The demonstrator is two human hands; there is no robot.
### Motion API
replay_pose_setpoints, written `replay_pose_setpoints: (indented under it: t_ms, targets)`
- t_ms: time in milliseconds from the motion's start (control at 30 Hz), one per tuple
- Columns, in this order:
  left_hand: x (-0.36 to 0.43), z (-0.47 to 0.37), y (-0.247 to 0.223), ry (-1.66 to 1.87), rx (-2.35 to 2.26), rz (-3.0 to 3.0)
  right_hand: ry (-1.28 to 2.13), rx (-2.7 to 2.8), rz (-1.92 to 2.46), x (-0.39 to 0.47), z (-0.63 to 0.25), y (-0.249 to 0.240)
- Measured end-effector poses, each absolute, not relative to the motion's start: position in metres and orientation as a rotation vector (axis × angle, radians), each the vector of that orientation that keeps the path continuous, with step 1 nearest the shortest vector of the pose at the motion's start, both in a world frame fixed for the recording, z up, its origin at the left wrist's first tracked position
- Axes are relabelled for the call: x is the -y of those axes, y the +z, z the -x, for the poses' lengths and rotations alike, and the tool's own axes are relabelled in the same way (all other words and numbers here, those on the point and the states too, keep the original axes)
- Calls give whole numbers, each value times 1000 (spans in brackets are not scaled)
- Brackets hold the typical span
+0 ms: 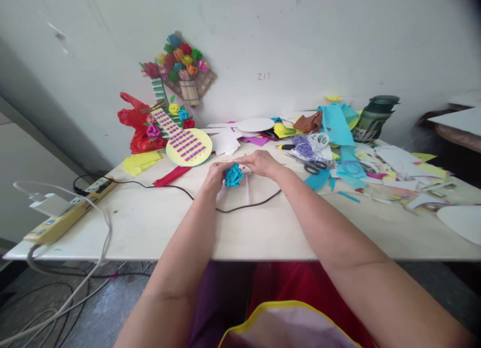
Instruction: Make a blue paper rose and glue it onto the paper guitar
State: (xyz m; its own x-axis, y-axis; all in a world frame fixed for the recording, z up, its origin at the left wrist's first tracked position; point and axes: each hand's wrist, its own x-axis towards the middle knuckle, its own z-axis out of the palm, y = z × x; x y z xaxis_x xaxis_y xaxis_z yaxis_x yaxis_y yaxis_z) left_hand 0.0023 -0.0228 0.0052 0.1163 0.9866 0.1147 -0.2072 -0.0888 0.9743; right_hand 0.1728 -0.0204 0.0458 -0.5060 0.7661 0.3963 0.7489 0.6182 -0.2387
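We face a pale, scuffed wall point(300, 47) with red handwritten digits point(263, 76), a cream-topped table point(259, 235) and grey floor point(120, 300).

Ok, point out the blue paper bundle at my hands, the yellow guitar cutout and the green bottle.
Blue paper bundle point(234, 176): head view, middle of its folds.
Yellow guitar cutout point(189, 146): head view, its striped round body.
Green bottle point(372, 120): head view, its side below the lid.
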Motion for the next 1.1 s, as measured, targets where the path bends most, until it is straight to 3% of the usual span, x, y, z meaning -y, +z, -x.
replay_pose_setpoints:
  t_ms: [467, 900, 1100]
  targets:
    - [23, -2, 4, 1277, -853, -1342, 472, 2183, 1012, 5, -170, 28]
    - [24, -2, 5, 1195, -823, -1324, 113, 2275, 1105, 14, -167, 39]
    - [25, -3, 5, 1222, -853, -1238, 135, 2236, 1082, 8, -165, 36]
